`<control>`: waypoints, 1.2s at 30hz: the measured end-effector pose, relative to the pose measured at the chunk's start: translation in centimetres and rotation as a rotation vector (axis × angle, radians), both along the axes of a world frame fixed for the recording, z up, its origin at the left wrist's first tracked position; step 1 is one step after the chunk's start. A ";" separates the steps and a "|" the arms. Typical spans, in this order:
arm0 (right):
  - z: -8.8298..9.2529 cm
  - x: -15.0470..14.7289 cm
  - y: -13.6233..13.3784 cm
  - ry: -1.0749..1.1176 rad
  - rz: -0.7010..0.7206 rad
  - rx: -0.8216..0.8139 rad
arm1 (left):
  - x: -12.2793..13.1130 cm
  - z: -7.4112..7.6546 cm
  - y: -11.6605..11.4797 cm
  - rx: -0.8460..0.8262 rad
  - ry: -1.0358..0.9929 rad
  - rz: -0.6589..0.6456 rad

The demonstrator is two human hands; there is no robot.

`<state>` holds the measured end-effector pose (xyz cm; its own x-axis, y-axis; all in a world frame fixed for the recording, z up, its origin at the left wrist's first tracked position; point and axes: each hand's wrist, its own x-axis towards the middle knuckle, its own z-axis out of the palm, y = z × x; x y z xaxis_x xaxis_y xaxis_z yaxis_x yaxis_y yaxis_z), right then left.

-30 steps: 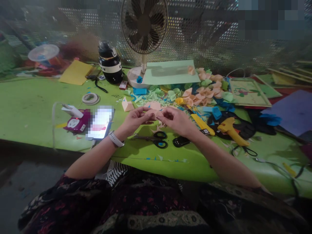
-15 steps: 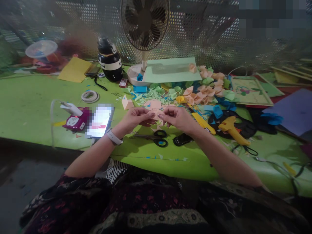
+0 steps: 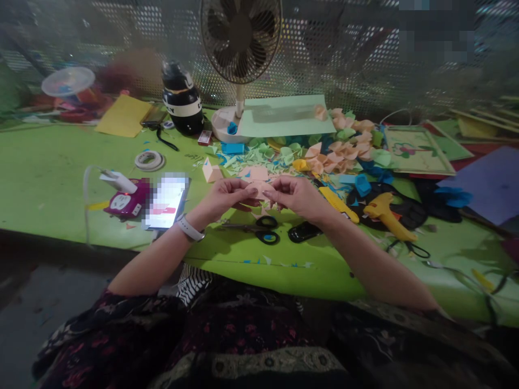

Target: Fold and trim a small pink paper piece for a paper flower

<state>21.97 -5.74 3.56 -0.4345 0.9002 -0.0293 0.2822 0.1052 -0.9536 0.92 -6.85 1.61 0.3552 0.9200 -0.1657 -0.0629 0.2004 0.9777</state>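
Between my two hands is a small piece of peach paper, pinched at both sides above the green table. My left hand, with a pale band on the wrist, has its thumb and fingers closed on the paper's left side. The thumb and fingers of my right hand grip its right side. Just below lie black-handled scissors and a dark glossy object. A folded peach paper piece stands left of the hands. Beyond them are paper scraps and a heap of peach paper petals.
A phone, a purple power adapter with a cable and a tape roll lie to the left. At the back stand a bottle and a fan. A yellow cutter and a yellow glue gun are right.
Both hands keep the peach paper in almost the same place. Only tiny finger shifts show; the things on the table have not moved.
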 end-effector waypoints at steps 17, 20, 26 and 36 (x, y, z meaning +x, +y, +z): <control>-0.2 0.0 0.1 0.032 -0.005 -0.037 | -0.3 -0.1 0.2 0.043 0.017 -0.006; -0.1 0.0 -0.1 0.015 -0.001 -0.027 | -0.4 -0.2 0.3 0.052 0.025 -0.013; 0.1 -0.1 -0.3 -0.006 -0.013 -0.022 | -0.5 0.0 0.3 0.032 0.070 -0.013; 0.2 -0.1 -0.2 -0.008 -0.017 -0.021 | -0.6 0.2 0.3 0.016 0.065 -0.001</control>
